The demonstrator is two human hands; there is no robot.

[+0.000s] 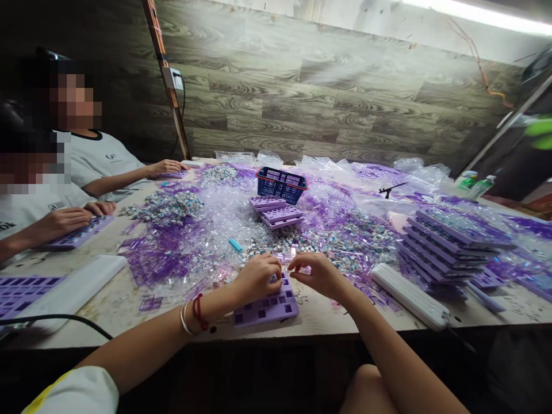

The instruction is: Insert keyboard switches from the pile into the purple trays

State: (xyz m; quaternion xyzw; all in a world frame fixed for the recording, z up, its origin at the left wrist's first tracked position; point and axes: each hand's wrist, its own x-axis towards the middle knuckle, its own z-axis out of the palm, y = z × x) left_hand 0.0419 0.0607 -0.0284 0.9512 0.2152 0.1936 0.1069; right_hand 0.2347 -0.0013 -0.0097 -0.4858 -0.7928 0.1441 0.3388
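Observation:
A purple plastic plate (pixel 267 307) with square holes lies flat near the table's front edge. My left hand (pixel 257 276) rests on its far end, fingers curled and pressing on it; a small part may be under the fingertips, but it is hidden. My right hand (pixel 317 273) hovers just to the right of the left one, fingertips pinched together at the plate's top edge; what they pinch is too small to make out. A heap of small grey and white parts (pixel 340 241) lies just behind both hands.
Stacked purple plates (pixel 444 244) stand at the right, a smaller stack (pixel 276 211) and a blue basket (pixel 281 184) at the centre back. A white bar (pixel 409 296) lies at the right front. Two other people at the left work on their own purple plates (pixel 77 234). Clear bags (pixel 371 172) cover the back.

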